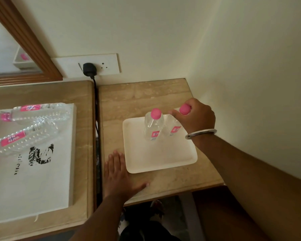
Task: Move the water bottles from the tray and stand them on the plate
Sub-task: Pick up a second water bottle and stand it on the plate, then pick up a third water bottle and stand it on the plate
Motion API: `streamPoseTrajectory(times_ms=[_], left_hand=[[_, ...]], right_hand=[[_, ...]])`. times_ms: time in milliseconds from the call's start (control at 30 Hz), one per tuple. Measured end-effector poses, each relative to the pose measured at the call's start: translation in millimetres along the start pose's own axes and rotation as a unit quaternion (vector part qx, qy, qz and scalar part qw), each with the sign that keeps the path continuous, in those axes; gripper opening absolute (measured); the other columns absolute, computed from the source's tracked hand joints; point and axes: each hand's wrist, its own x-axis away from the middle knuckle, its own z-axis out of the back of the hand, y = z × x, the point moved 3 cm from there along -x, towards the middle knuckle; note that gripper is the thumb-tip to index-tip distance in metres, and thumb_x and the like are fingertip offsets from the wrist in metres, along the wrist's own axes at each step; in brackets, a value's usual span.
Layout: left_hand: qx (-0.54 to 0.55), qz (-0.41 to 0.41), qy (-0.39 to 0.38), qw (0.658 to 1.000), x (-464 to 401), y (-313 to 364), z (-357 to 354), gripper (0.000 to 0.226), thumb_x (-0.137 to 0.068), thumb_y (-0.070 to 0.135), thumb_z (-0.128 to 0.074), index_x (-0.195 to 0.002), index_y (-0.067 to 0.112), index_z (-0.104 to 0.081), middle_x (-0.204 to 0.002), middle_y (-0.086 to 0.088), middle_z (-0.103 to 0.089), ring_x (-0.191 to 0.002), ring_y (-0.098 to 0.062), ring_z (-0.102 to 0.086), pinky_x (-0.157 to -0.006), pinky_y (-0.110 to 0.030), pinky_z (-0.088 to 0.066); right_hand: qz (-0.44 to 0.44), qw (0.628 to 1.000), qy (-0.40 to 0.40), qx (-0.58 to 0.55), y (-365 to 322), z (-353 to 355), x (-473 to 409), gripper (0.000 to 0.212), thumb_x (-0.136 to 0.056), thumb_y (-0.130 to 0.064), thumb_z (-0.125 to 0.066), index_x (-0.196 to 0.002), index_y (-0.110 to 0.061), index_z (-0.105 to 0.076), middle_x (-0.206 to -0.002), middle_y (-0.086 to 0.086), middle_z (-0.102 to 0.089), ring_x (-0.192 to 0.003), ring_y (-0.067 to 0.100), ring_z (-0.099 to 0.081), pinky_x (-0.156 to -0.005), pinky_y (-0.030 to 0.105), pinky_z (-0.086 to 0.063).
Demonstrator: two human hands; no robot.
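Note:
A white square plate (pixel 156 157) lies on the right-hand stone table. One clear water bottle with a pink cap (pixel 153 126) stands upright on the plate's far part. Just right of it, a second pink-capped bottle (pixel 174 126) is upright at the plate's far right corner, with my right hand (pixel 196 117) closed around its neck. My left hand (pixel 118 173) rests flat on the table at the plate's left edge, fingers apart. On the left table, a white tray (pixel 42 180) holds several more bottles (pixel 26 134) lying on their sides at its far end.
A black plug and cable (pixel 91 73) run down the gap between the two tables. Walls close off the back and right side of the right table. A wooden-framed mirror (pixel 24 49) hangs at the upper left. The floor shows below the table's front edge.

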Motion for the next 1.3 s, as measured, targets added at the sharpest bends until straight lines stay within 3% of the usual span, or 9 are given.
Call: streamPoseTrajectory(times_ms=[300, 400, 467, 567, 633, 800, 967, 1133, 1300], left_hand=[[-0.040, 0.020, -0.010, 0.999, 1.2, -0.6, 0.0, 0.153, -0.050, 0.108, -0.033, -0.156, 0.005, 0.007, -0.164, -0.018, 0.013, -0.149, -0.032, 0.022, -0.121, -0.049, 0.013], [-0.078, 0.029, -0.016, 0.996, 3.6, -1.3, 4.8, 0.154, -0.047, 0.110, -0.024, -0.155, 0.005, 0.011, -0.164, -0.019, 0.015, -0.147, -0.033, 0.028, -0.117, -0.047, 0.023], [-0.096, 0.029, -0.009, 0.995, 9.9, -3.7, 13.4, 0.154, -0.046, 0.110, -0.020, -0.153, 0.006, 0.016, -0.163, -0.018, 0.019, -0.145, -0.033, 0.031, -0.116, -0.048, 0.027], [-0.101, 0.015, 0.009, 0.995, 20.6, -7.9, 34.4, 0.148, -0.050, 0.108, -0.023, -0.156, 0.010, 0.010, -0.163, -0.016, 0.019, -0.146, -0.033, 0.030, -0.117, -0.052, 0.024], [-0.106, 0.013, 0.022, 0.994, 29.6, -14.8, 54.2, 0.144, -0.051, 0.106, -0.025, -0.156, 0.015, 0.011, -0.163, -0.013, 0.020, -0.146, -0.031, 0.029, -0.116, -0.054, 0.024], [-0.120, 0.023, 0.047, 0.991, 58.1, -71.3, 102.1, 0.136, -0.056, 0.102, -0.031, -0.156, 0.022, 0.011, -0.165, -0.011, 0.016, -0.148, -0.030, 0.023, -0.115, -0.060, 0.022], [-0.142, 0.060, 0.061, 0.986, 91.2, -179.1, 142.3, 0.131, -0.058, 0.103, -0.028, -0.153, 0.028, 0.022, -0.163, -0.009, 0.024, -0.146, -0.029, 0.031, -0.114, -0.061, 0.023], [-0.139, 0.093, 0.039, 0.985, 143.2, -318.2, 167.7, 0.131, -0.056, 0.102, -0.029, -0.146, 0.030, 0.034, -0.161, -0.010, 0.028, -0.144, -0.032, 0.032, -0.114, -0.063, 0.021], [-0.132, 0.083, 0.005, 0.988, 142.7, -405.6, 167.6, 0.135, -0.052, 0.106, -0.021, -0.147, 0.028, 0.034, -0.160, -0.010, 0.030, -0.144, -0.033, 0.032, -0.112, -0.061, 0.026]], right_hand=[[0.014, 1.000, -0.012, -0.003, 2.7, -8.5, 9.1, 0.058, -0.076, -0.067, -0.056, -0.098, -0.014, -0.049, -0.074, -0.001, -0.054, -0.061, 0.024, -0.054, -0.055, 0.028, -0.037], [-0.016, 0.998, -0.008, -0.060, 9.4, -9.7, 17.2, 0.066, -0.079, -0.070, -0.047, -0.116, -0.015, -0.045, -0.103, 0.004, -0.064, -0.082, 0.026, -0.062, -0.062, 0.027, -0.038], [-0.074, 0.991, -0.005, -0.108, 16.8, -12.0, 33.7, 0.073, -0.083, -0.072, -0.037, -0.130, -0.016, -0.038, -0.126, 0.008, -0.058, -0.102, 0.028, -0.060, -0.071, 0.028, -0.039], [-0.168, 0.980, -0.045, -0.098, 23.7, -23.1, 74.2, 0.073, -0.085, -0.069, -0.033, -0.137, -0.017, -0.032, -0.132, 0.013, -0.052, -0.112, 0.035, -0.056, -0.081, 0.038, -0.045], [-0.176, 0.976, -0.115, -0.050, 15.2, -32.8, 105.1, 0.072, -0.086, -0.065, -0.036, -0.138, -0.015, -0.033, -0.134, 0.015, -0.050, -0.115, 0.037, -0.052, -0.089, 0.045, -0.044], [0.087, 0.959, -0.254, 0.087, -70.9, -62.4, 163.6, 0.069, -0.086, -0.064, -0.037, -0.138, -0.018, -0.035, -0.145, 0.012, -0.041, -0.128, 0.032, -0.041, -0.104, 0.048, -0.034], [0.259, 0.934, -0.229, 0.091, -194.2, -94.3, 174.5, 0.078, -0.079, -0.065, -0.048, -0.141, -0.019, -0.035, -0.146, 0.012, -0.041, -0.130, 0.033, -0.039, -0.105, 0.049, -0.030], [0.348, 0.898, -0.237, 0.128, -312.7, -151.8, 195.7, 0.084, -0.079, -0.062, -0.052, -0.146, -0.021, -0.024, -0.154, 0.011, -0.029, -0.138, 0.034, -0.028, -0.111, 0.050, -0.019], [0.400, 0.864, -0.231, 0.201, -391.4, -211.3, 200.3, 0.089, -0.080, -0.052, -0.057, -0.148, -0.016, -0.012, -0.156, 0.013, -0.019, -0.142, 0.034, -0.018, -0.113, 0.050, -0.014]])
